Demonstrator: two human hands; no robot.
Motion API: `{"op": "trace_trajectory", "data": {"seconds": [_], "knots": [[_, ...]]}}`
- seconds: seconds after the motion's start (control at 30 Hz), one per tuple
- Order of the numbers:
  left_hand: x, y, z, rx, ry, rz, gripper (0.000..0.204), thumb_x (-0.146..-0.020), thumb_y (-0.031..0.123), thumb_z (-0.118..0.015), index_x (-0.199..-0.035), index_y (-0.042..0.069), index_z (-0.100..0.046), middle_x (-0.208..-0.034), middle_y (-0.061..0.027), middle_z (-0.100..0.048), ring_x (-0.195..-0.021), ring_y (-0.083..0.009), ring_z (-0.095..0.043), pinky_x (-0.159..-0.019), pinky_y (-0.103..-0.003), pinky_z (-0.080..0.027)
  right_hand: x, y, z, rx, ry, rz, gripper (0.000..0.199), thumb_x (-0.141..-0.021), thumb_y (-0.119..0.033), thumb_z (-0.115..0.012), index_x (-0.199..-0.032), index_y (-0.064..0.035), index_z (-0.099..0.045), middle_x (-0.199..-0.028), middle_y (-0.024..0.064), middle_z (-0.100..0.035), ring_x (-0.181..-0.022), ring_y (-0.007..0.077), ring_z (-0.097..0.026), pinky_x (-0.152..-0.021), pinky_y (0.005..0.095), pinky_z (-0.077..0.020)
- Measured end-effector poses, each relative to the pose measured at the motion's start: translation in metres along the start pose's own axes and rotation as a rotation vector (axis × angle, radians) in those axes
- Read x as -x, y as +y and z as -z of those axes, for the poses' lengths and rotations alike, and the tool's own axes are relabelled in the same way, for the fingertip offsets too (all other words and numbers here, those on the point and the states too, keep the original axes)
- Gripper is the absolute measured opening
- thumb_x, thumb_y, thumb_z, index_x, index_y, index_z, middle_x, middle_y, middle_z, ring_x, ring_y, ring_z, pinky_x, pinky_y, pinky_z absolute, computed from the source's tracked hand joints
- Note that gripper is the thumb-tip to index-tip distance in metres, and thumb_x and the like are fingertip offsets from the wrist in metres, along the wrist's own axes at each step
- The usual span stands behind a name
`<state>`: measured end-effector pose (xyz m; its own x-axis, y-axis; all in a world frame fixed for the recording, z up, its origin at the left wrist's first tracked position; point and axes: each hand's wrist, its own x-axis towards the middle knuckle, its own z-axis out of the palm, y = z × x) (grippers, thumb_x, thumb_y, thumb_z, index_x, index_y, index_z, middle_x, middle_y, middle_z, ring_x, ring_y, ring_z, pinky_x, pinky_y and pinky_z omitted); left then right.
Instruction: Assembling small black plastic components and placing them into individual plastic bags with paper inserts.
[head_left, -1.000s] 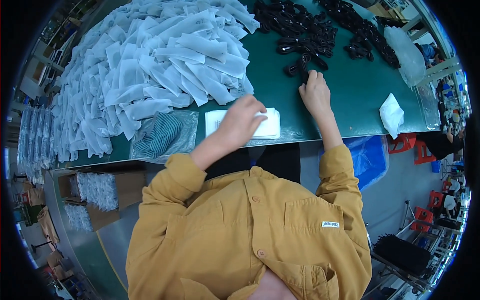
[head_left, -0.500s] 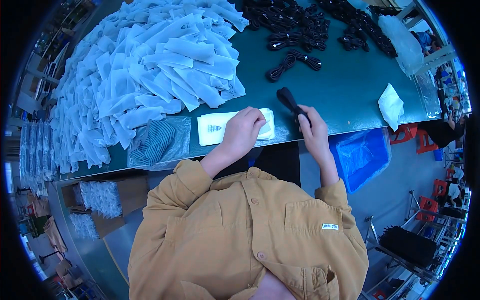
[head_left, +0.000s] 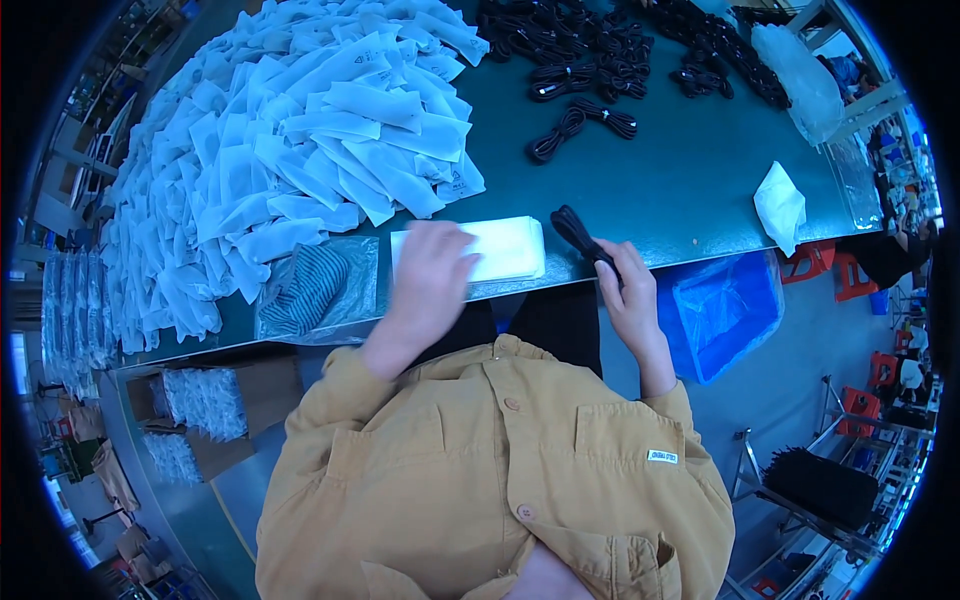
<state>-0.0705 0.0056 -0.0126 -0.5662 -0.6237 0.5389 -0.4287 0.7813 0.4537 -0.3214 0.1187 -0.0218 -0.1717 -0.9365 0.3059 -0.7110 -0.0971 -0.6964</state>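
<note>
A stack of flat white pouches (head_left: 507, 248) lies at the table's near edge in front of me. Over its left end is my left hand (head_left: 428, 275), smeared by motion, so I cannot make out whether its fingers hold anything. My right hand (head_left: 630, 285) is closed round one end of a coiled black cable bundle (head_left: 575, 232). The bundle points up and to the left, just right of the pouches.
Filled pale pouches (head_left: 300, 140) form a large heap at left. Black cable bundles (head_left: 590, 60) lie at the back. A striped cloth in clear plastic (head_left: 308, 285) sits left of the stack. A white packet (head_left: 779, 208) lies at right, above a lined blue bin (head_left: 725, 315).
My left hand has moved left across the pouches, uncovering their right part. My right hand keeps hold of the cable bundle, which has shifted slightly down.
</note>
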Motion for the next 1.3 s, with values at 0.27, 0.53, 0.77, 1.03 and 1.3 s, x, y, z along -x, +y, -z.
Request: {"op": "trace_trajectory", "data": {"seconds": [0.27,0.53,0.77,1.03,1.3], "knots": [[0.097,-0.077,0.086,-0.558,0.127,0.363,0.022,-0.083,0.013,-0.071,-0.101,0.003,-0.063,-0.107,-0.0129,-0.058,-0.101,-0.0342,-0.052,-0.088,-0.047,-0.04,-0.005,0.015,-0.004,-0.189,0.126,-0.349,0.022,-0.094,-0.007,-0.056,-0.115,-0.0025,-0.063,-0.087,0.0153,-0.055,-0.075,0.0303,-0.059,-0.065,0.0376,-0.0474],[0.101,-0.106,0.069,-0.449,0.068,0.482,0.016,-0.086,0.013,-0.069,-0.095,0.003,-0.06,-0.098,-0.0136,-0.056,-0.098,-0.0327,-0.053,-0.086,-0.043,-0.041,-0.013,0.002,-0.011,0.358,0.086,-0.121,0.032,-0.087,-0.017,-0.069,-0.116,-0.0059,-0.062,-0.091,0.0165,-0.057,-0.075,0.0326,-0.062,-0.064,0.0408,-0.0491],[0.023,-0.023,0.028,0.079,0.144,0.226,0.009,-0.087,0.008,-0.066,-0.093,0.002,-0.062,-0.093,-0.0131,-0.057,-0.085,-0.0307,-0.059,-0.075,-0.036,-0.048,-0.009,0.015,-0.019,0.155,0.145,-0.138,0.03,-0.085,-0.019,-0.072,-0.109,-0.0018,-0.065,-0.083,0.014,-0.058,-0.073,0.0299,-0.063,-0.063,0.0379,-0.0496],[-0.018,0.0,-0.056,0.159,-0.117,0.095,0.008,-0.085,0.006,-0.066,-0.091,0.002,-0.062,-0.085,-0.0133,-0.057,-0.08,-0.0332,-0.059,-0.069,-0.041,-0.048,-0.008,-0.002,-0.013,-0.274,0.025,-0.26,0.027,-0.096,-0.01,-0.059,-0.12,0.0016,-0.062,-0.084,0.009,-0.062,-0.068,0.0128,-0.061,-0.061,0.0246,-0.0467],[-0.016,-0.003,-0.053,0.466,-0.166,0.393,0.005,-0.086,0.004,-0.065,-0.089,0.001,-0.062,-0.08,-0.0098,-0.059,-0.071,-0.0203,-0.058,-0.066,-0.031,-0.047,-0.008,-0.022,-0.011,-0.169,-0.033,-0.115,0.029,-0.096,-0.006,-0.057,-0.124,0.0004,-0.06,-0.085,0.0094,-0.062,-0.067,0.0136,-0.061,-0.062,0.0261,-0.0482]]}}
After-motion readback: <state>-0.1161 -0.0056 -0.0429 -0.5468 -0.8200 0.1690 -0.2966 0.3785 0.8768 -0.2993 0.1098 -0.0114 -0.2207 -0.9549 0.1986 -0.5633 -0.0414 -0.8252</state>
